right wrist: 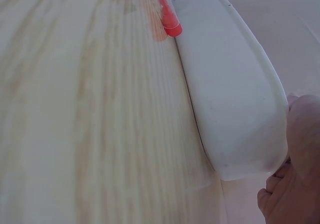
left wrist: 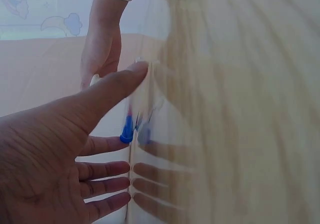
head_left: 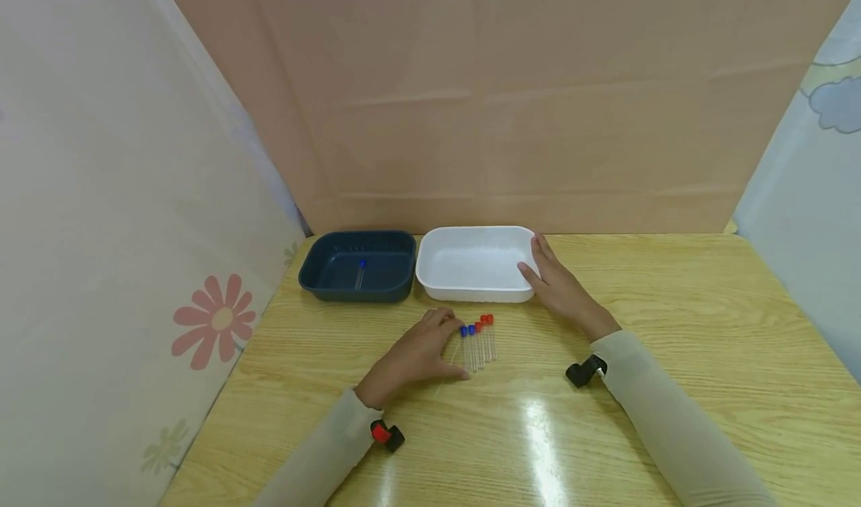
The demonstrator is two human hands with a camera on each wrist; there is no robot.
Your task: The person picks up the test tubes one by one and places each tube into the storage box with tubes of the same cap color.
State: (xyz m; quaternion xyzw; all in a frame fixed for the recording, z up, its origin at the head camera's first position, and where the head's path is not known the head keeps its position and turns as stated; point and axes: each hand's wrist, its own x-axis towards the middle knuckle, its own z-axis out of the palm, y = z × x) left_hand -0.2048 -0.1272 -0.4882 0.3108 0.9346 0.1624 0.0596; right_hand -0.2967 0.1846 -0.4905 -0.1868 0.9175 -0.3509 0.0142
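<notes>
Several clear test tubes with caps lie side by side on the table; two have blue caps and three have red caps. My left hand spans the leftmost blue-capped tube, index fingertip at its cap and thumb by its lower end. In the left wrist view, the other fingers stretch down to the tabletop near the blue cap. At the right end of the white tray, my right hand grips the rim, thumb over the inside and fingers along the outside. The right wrist view shows the tray's long side.
A dark blue tray stands left of the white one, with a single blue-capped tube inside. Behind both trays rises a brown board. A flower-patterned curtain borders the table on the left.
</notes>
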